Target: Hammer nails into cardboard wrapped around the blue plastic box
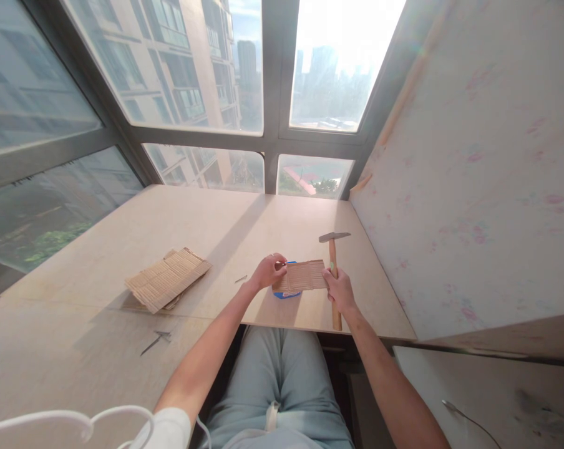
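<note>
My right hand (340,292) is wrapped round the wooden handle of a hammer (333,249), its metal head up and the handle's end pointing down. The thumb side of that hand meets the right edge of a corrugated cardboard piece (305,276). At the cardboard's upper left corner, my left hand (269,272) has its fingertips pinched together; a small dark thing shows there, too small to make out. Beneath the cardboard, a blue object (286,295) is mostly hidden.
Left on the wooden tabletop (235,218) lies a stack of corrugated cardboard (170,279). A few thin metal pieces, seemingly nails (241,279), lie beside my left hand, with more thin dark pieces (156,340) near the stack. Windows stand behind; a papered wall (473,187) borders the right.
</note>
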`<control>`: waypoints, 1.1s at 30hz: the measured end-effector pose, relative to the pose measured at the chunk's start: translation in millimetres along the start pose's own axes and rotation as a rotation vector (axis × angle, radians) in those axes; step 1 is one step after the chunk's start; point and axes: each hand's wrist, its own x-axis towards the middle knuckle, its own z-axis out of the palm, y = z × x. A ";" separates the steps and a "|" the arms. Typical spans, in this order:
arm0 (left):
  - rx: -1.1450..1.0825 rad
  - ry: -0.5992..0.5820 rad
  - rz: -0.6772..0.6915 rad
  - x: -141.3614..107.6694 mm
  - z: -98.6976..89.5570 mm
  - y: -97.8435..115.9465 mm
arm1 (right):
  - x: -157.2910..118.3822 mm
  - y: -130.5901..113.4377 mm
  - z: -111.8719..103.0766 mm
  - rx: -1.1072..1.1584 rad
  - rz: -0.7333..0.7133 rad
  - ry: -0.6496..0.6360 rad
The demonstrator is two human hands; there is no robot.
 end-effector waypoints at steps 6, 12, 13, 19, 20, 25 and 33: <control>-0.252 -0.040 -0.073 -1.8 6.7 -6.2 | -1.5 -0.3 -0.6 -0.001 -0.002 0.002; -0.185 -0.044 -0.058 -2.7 5.4 -6.8 | -2.5 2.5 -0.7 -0.003 0.004 0.012; -0.156 -0.037 -0.050 -2.7 5.3 -6.9 | -2.5 3.5 -0.7 -0.003 0.005 0.011; -0.078 -0.028 0.033 -2.6 3.5 -5.8 | -1.0 8.2 -2.2 0.001 0.002 0.005; -0.074 -0.025 0.041 -2.8 3.1 -5.3 | -0.8 8.4 -2.3 0.003 0.003 0.005; -0.087 -0.031 0.051 -4.6 5.0 -5.0 | -1.4 7.4 -2.0 0.008 0.009 0.007; -0.127 0.003 0.067 -5.9 11.2 -16.2 | -1.6 9.0 -2.3 0.010 0.013 0.004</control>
